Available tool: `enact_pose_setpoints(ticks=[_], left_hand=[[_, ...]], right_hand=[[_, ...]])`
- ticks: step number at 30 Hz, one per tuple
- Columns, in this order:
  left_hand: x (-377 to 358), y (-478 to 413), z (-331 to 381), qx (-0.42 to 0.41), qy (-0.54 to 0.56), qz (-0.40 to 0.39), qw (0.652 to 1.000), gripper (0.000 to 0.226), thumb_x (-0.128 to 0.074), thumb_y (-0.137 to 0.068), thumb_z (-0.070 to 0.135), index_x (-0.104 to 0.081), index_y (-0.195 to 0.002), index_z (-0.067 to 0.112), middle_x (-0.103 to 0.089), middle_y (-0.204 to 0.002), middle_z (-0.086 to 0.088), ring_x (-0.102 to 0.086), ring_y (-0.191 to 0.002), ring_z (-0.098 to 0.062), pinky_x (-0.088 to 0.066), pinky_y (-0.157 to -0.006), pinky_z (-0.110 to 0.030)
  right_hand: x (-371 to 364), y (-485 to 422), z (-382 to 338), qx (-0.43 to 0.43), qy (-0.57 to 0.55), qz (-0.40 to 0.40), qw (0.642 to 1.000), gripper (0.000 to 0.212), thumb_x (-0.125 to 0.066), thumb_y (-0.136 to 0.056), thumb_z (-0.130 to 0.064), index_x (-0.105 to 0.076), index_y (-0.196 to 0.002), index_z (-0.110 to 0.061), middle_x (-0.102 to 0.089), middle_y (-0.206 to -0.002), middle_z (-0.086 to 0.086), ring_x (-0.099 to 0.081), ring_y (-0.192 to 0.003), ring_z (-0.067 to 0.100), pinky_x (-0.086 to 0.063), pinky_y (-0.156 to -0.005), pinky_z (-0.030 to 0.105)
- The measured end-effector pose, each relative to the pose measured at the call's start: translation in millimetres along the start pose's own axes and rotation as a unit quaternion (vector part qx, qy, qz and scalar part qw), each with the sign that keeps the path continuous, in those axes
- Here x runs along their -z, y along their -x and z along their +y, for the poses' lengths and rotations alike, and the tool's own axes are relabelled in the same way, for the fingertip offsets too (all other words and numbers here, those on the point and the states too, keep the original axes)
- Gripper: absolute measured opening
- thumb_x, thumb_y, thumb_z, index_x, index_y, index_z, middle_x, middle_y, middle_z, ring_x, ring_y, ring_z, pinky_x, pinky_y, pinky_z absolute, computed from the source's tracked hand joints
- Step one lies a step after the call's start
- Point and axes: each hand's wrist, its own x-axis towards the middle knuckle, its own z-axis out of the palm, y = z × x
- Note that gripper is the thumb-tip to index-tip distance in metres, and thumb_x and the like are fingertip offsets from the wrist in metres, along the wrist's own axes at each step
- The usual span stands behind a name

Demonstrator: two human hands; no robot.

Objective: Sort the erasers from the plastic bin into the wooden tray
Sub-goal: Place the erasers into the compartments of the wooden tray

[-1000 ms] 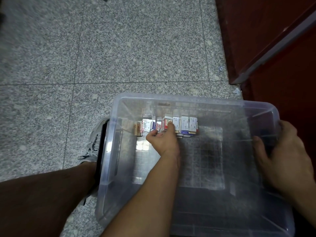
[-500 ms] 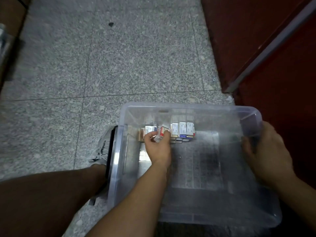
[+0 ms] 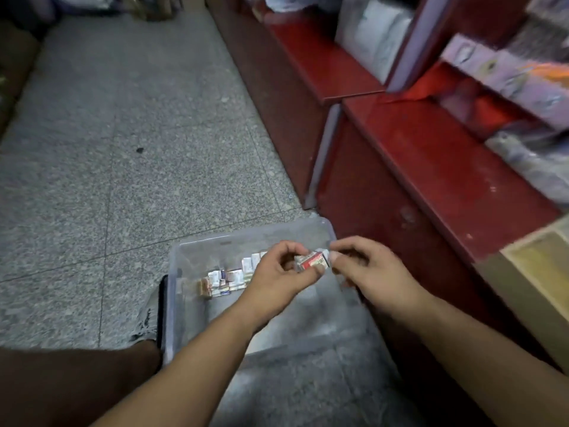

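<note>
Both hands pinch one red-and-white eraser (image 3: 312, 261) above the plastic bin (image 3: 243, 241), my left hand (image 3: 281, 274) at one end, my right hand (image 3: 371, 272) at the other; more erasers (image 3: 226, 277) lie left of them.

clear plastic bin (image 3: 184, 257), speckled stone floor (image 3: 123, 118)

Both forearms reach forward from the bottom edge, bare, and angle in toward each other. The left hand (image 3: 281, 274) is up at the middle, fingers curled, thumb and fingertips pinching a small eraser (image 3: 312, 261). The right hand (image 3: 371, 272) meets it from the other side, thumb and forefinger nipping the eraser's right end, other fingers tucked under. A bare leg (image 3: 61, 383) lies low left.
</note>
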Motion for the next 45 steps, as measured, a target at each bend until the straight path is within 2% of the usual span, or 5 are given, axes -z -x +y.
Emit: enact_pose_setpoints(ticks=[13,19,31,37,45], left_hand=[[-157,79,96,-0.104,-0.131,-0.268,0.949,0.047,-0.093,-0.07,0.024,-0.065,-0.102,0.005,-0.069,-0.091,-0.005,-0.061,-0.083,-0.016,-0.051,-0.078,-0.035],[-219,81,114,-0.113,-0.148,-0.337,0.923,0.045,-0.09,-0.071,0.026,-0.07,-0.107,0.006,-0.073,-0.1,-0.009,-0.065,-0.087,-0.016,-0.054,-0.081,-0.033],[-294,48,101,-0.075,-0.099,-0.329,0.936,0.016,-0.079,-0.084,0.004,-0.072,-0.098,0.006,-0.065,-0.084,-0.007,-0.056,-0.069,-0.014,-0.045,-0.061,-0.021],[-308,24,97,-0.037,-0.069,-0.288,0.955,0.013,-0.077,-0.086,0.007,-0.07,-0.096,0.008,-0.064,-0.083,-0.009,-0.053,-0.072,-0.021,-0.046,-0.066,-0.032],[-322,17,88,-0.038,-0.091,-0.302,0.948,0.013,-0.077,-0.087,0.008,-0.07,-0.098,0.008,-0.066,-0.085,-0.007,-0.058,-0.068,-0.014,-0.05,-0.062,-0.027]], right_hand=[[133,177,-28,0.013,-0.246,0.178,0.953,0.027,-0.074,-0.082,-0.018,-0.073,-0.103,-0.001,-0.077,-0.099,0.016,-0.073,-0.092,0.025,-0.059,-0.086,0.036],[180,209,-25,0.017,-0.286,0.268,0.92,0.023,-0.069,-0.085,-0.018,-0.072,-0.103,-0.002,-0.076,-0.091,0.015,-0.069,-0.073,0.017,-0.059,-0.071,0.022],[240,208,-6,-0.025,-0.289,0.37,0.883,0.018,-0.066,-0.095,-0.015,-0.069,-0.111,-0.006,-0.072,-0.09,0.012,-0.066,-0.073,0.013,-0.056,-0.056,0.02],[287,194,21,-0.091,0.043,0.469,0.877,0.004,-0.072,-0.094,-0.027,-0.072,-0.098,-0.025,-0.072,-0.084,0.002,-0.058,-0.056,0.012,-0.05,-0.054,0.031],[296,165,37,-0.09,0.427,0.398,0.807,0.017,-0.071,-0.092,-0.034,-0.067,-0.104,-0.022,-0.056,-0.103,-0.002,-0.055,-0.1,0.021,-0.038,-0.072,0.032]])
